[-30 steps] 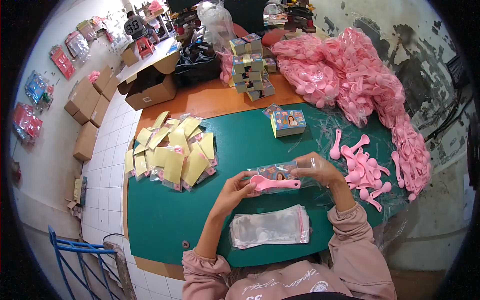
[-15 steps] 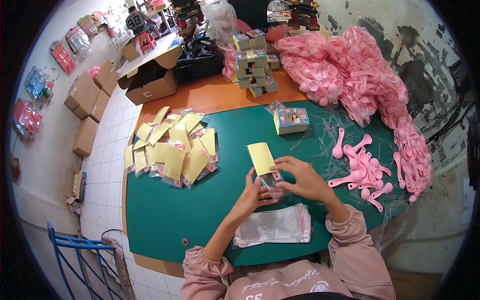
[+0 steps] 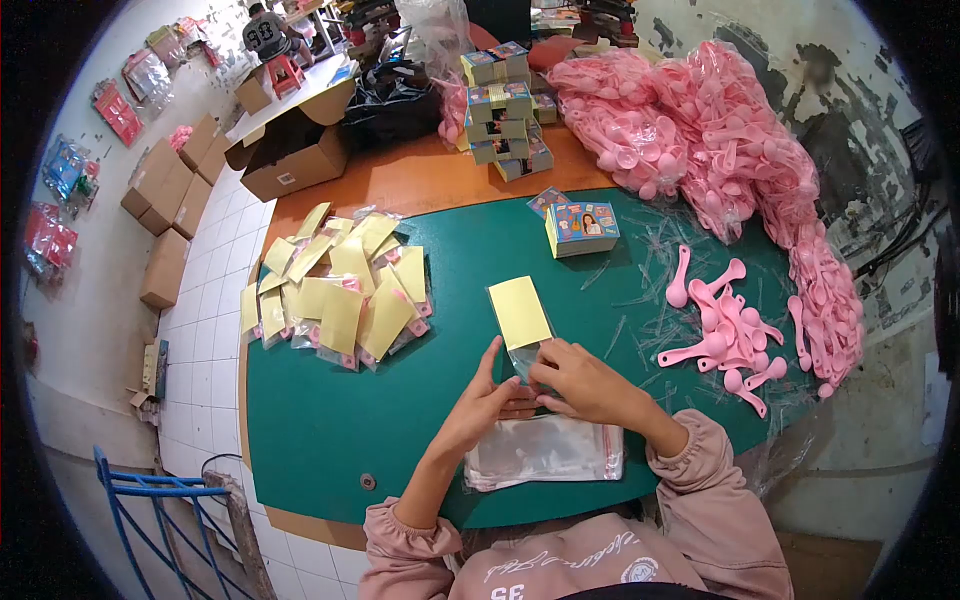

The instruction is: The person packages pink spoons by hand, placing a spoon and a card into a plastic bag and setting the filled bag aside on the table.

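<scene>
A clear plastic bag (image 3: 521,358) with a yellow card (image 3: 521,313) in its upper part lies in front of me on the green table top. My left hand (image 3: 482,405) grips the bag's lower left side, its index finger stretched along the edge. The fingers of my right hand (image 3: 590,385) are bent and pinch the lower end of the same bag, hiding part of it. Just below both hands rests a stack of flat clear bags (image 3: 545,455). Loose pink spoons (image 3: 715,345) lie to the right of my right hand.
Filled bags with yellow cards (image 3: 350,300) form a pile on the left. Printed cards (image 3: 582,230) are stacked beyond my hands, with taller bundles (image 3: 500,120) behind. A big bag of pink spoons (image 3: 740,130) runs along the right. An open carton (image 3: 295,165) stands back left.
My right hand has closed in from the right and now pinches the bag's lower end. The pink spoon end that showed below the yellow card is now covered.
</scene>
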Tool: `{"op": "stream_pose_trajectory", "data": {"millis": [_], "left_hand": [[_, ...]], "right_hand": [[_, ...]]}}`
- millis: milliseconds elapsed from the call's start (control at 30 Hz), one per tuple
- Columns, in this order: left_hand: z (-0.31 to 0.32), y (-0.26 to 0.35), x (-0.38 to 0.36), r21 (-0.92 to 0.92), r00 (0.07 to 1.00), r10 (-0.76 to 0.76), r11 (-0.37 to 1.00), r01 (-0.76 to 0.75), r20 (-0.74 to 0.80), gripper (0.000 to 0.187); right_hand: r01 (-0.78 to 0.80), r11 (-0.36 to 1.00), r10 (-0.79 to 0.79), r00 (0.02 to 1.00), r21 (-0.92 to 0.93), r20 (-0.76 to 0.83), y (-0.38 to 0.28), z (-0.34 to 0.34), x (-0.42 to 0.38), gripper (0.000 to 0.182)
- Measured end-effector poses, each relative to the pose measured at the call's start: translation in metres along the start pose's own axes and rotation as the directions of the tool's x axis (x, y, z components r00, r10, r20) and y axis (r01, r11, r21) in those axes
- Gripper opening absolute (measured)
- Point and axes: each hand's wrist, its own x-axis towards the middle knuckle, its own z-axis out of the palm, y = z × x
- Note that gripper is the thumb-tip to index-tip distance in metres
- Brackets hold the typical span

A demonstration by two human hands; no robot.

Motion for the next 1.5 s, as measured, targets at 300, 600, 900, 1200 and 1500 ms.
{"op": "stream_pose_trajectory", "data": {"millis": [300,600,900,1200,1500], "left_hand": [[-0.001,-0.003,0.006,0.018,0.971,0.231,0.973,-0.231,-0.058,0.063],[-0.004,0.009,0.003,0.108,0.981,0.181,0.979,-0.173,-0.072,0.046],[0.000,0.004,0.004,0.153,0.993,0.120,0.981,-0.119,0.006,0.021],[0.004,0.006,0.001,-0.038,0.987,0.142,0.990,-0.139,0.071,0.024],[0.000,0.013,-0.004,0.627,0.947,0.316,0.729,-0.274,0.047,0.037]], "right_hand": [[0.142,0.938,-0.175,0.981,-0.317,-0.079,-0.008,0.014,0.003,0.018],[0.020,0.814,-0.012,1.000,0.581,-0.017,0.013,-0.063,-0.017,0.014],[-0.882,0.093,0.559,0.431,-0.462,-0.709,0.161,-0.177,-0.133,0.015],[-0.181,0.953,0.206,0.975,0.245,-0.079,0.015,-0.028,-0.031,0.031],[-0.148,0.874,0.254,0.951,0.462,-0.176,0.034,0.001,-0.024,0.021]]}}
